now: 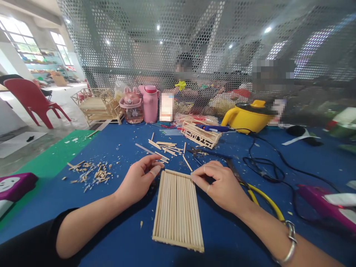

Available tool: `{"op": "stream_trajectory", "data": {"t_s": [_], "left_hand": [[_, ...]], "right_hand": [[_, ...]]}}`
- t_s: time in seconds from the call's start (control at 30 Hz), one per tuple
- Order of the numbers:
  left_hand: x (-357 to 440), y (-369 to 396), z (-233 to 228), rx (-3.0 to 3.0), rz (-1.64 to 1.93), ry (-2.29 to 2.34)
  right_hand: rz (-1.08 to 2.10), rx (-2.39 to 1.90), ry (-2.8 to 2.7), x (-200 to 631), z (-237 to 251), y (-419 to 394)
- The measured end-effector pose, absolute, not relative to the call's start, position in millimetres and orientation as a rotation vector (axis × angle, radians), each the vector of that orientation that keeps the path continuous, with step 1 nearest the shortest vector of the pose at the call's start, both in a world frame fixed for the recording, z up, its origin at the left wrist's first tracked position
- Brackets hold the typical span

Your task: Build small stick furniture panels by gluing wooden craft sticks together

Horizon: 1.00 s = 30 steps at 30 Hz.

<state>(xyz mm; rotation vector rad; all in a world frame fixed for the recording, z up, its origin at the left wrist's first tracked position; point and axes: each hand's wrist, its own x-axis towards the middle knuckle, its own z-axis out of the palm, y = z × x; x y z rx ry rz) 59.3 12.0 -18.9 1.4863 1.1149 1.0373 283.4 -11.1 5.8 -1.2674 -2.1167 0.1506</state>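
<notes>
A flat panel of round wooden sticks (178,207) lies on the blue table, its sticks side by side with a crosswise strip at each end. My right hand (222,183) pinches the panel's far right corner between thumb and forefinger. Beside the far left corner is my left hand (143,178), its fingers bent and their tips slightly apart, with nothing visible between them. Short loose sticks (168,147) and a translucent glue stick (146,149) lie just beyond the hands. Dark-jawed pliers with yellow handles (264,196) lie partly behind my right forearm.
Stick offcuts (101,172) litter the left side. At the back stand a stick-built model (97,105), a pink bottle (151,105), a jar-shaped cup (133,111), a phone (167,107) and a yellow pot (250,116). A blue glue gun (214,128) rests on a small stick frame (198,135); black cable (267,172) loops rightward.
</notes>
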Motion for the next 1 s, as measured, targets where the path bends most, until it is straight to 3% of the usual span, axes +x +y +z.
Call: {"op": "stream_trajectory", "data": {"t_s": [1.0], "left_hand": [[63.9, 16.1, -24.2, 1.415, 1.039, 1.088]], "right_hand": [[0.127, -1.326, -2.234, 284.6, 5.8, -2.1]]}}
